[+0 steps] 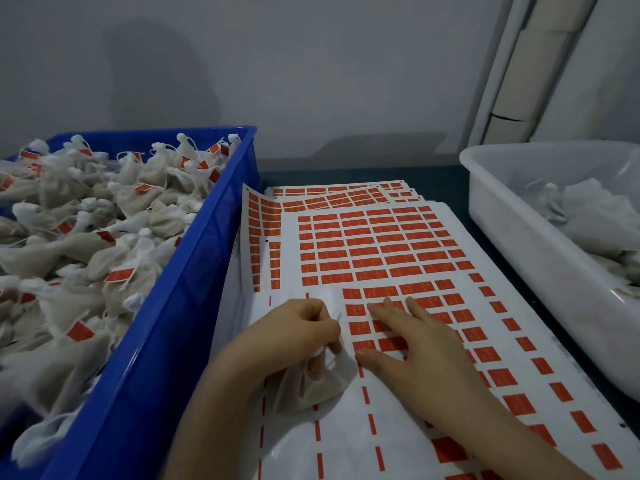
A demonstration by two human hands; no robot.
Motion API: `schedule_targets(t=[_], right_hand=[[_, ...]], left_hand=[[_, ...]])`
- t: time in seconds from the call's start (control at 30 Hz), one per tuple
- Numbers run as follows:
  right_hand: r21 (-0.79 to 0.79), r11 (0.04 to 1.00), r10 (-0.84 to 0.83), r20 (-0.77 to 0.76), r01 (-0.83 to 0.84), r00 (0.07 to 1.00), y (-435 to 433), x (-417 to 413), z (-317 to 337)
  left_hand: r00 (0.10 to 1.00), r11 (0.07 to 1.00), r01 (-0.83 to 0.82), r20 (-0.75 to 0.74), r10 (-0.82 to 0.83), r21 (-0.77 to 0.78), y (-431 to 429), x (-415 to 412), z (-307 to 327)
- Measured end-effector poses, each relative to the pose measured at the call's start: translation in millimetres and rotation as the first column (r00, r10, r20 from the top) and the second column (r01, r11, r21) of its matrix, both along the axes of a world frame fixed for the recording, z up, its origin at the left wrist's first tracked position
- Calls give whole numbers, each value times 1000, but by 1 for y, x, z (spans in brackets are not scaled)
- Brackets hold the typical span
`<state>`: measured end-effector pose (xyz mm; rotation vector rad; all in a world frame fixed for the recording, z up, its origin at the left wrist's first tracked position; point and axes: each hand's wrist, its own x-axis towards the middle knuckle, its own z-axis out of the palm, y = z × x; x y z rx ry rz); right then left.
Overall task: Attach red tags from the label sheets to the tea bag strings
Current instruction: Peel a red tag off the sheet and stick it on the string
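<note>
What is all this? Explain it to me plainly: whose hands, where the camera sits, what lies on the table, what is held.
There is one picture, from a camera worn on a person's head, looking down. No machine: two bare hands. The left hand grips a tea bag. The right hand lies with straight fingers on the top label sheet, among its red tags. The blue crate on the left holds tagged bags. The white tub on the right holds pale bags; tags there cannot be made out.

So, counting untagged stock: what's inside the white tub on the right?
Pale tea bags heaped in the white tub, none visibly tagged. Its near wall hides the bottom; the frame crops the rest.
</note>
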<state>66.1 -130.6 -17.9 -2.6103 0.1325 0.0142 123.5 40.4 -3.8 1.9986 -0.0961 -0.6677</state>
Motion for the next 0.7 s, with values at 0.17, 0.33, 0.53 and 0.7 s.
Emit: schedule_targets(t=[0.17, 0.33, 0.53, 0.7], right_hand=[[-110, 992, 61, -9, -62, 998, 1, 0, 3], [-122, 980, 140, -117, -155, 983, 3, -1, 8], [2, 996, 85, -107, -85, 991, 9, -4, 6], [59, 998, 17, -68, -13, 998, 14, -6, 1]], left_hand=[[999, 998, 4, 50, -7, 55, 0, 2, -1], [998, 999, 14, 56, -17, 47, 0, 1, -1], [996, 999, 19, 82, -23, 49, 0, 1, -2], [996, 998, 48, 71, -51, 43, -1, 1, -4]])
